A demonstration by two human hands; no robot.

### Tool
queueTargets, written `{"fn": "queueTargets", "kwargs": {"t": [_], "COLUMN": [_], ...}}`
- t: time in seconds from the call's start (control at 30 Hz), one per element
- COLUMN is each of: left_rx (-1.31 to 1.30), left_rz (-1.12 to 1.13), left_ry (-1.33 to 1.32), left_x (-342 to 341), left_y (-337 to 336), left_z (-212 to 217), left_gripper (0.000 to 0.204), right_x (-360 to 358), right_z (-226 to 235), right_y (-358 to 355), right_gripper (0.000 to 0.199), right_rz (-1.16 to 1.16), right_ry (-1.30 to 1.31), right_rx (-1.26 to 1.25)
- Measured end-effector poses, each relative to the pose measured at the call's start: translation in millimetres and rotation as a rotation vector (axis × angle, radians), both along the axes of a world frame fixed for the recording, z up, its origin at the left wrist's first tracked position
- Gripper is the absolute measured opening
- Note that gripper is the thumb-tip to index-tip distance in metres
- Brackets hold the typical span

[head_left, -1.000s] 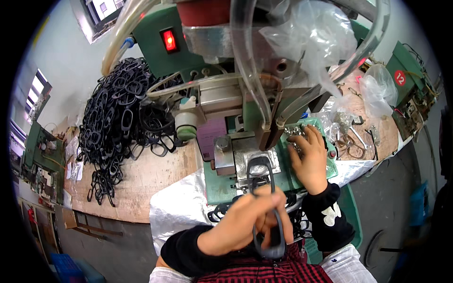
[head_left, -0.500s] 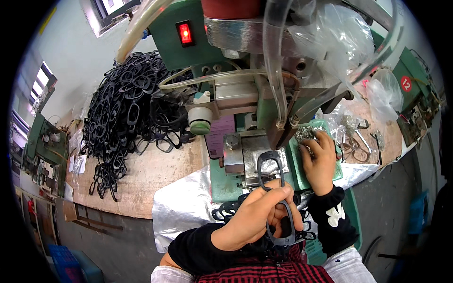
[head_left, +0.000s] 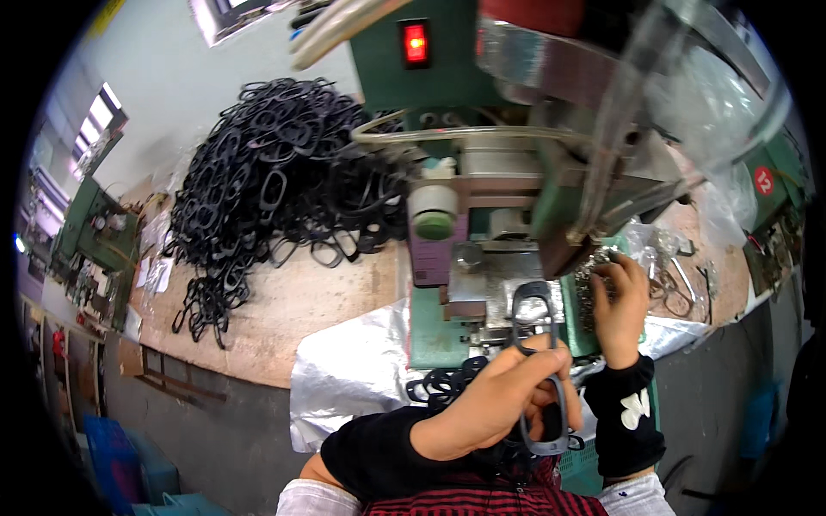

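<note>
Left hand: I see my left hand (head_left: pixel 503 396) near the centre, fingers curled and pinched around a black oval ring (head_left: pixel 538 365), gripping it along its left side.
Ring: the black oval ring stands roughly upright, its far end lying on the grey metal bed (head_left: pixel 490 292) of the green machine (head_left: pixel 430 322), its near end hanging below my knuckles (the lower loop shows clearly against my dark sleeve).
Right hand: my right hand (head_left: pixel 621 310) is to the right and a little farther, fingertips bent down into a pile of small metal parts (head_left: pixel 589 284); I cannot tell whether they pinch one.
Tray: those parts lie in a green tray (head_left: pixel 578 340) just right of the machine bed.
Heap: a big tangle of black rings (head_left: pixel 275 181) sits far left on the wooden bench (head_left: pixel 284 310).
Near stock: a smaller bunch of black rings (head_left: pixel 443 383) lies just left of my left wrist, beside silver foil sheeting (head_left: pixel 353 370).
Machine top: a red lamp (head_left: pixel 416 41) glows on the far green housing, with a clear tube (head_left: pixel 619 138) running down to the right.
</note>
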State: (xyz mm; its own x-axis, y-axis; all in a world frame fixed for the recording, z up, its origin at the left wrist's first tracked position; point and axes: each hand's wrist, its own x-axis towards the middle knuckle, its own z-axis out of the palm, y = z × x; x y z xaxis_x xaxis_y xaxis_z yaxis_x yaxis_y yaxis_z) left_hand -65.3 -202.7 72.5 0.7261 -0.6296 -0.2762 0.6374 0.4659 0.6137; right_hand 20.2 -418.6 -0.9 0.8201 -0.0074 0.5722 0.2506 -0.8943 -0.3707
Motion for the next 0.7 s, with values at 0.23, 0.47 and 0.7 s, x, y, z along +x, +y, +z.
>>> {"fn": "queueTargets", "kwargs": {"t": [0.23,0.47,0.7], "left_rx": [-0.034,-0.045,-0.009], "left_rz": [-0.006,-0.011,-0.018], "left_ry": [0.018,-0.003,-0.011], "left_x": [1.2,0.0,-0.6], "left_y": [1.6,1.7,1.5], "left_z": [3.5,0.6,3.6], "left_gripper": [0.023,0.023,0.025], "right_x": [-4.2,-10.2,2.1], "right_z": [-10.7,3.6,1.2], "right_y": [0.0,20.7,4.1], "right_gripper": [0.015,0.01,0.013], "right_rz": [-0.06,0.144,0.106], "right_ry": [0.027,-0.03,-0.08], "right_rx": [-0.041,-0.087,-0.06]}}
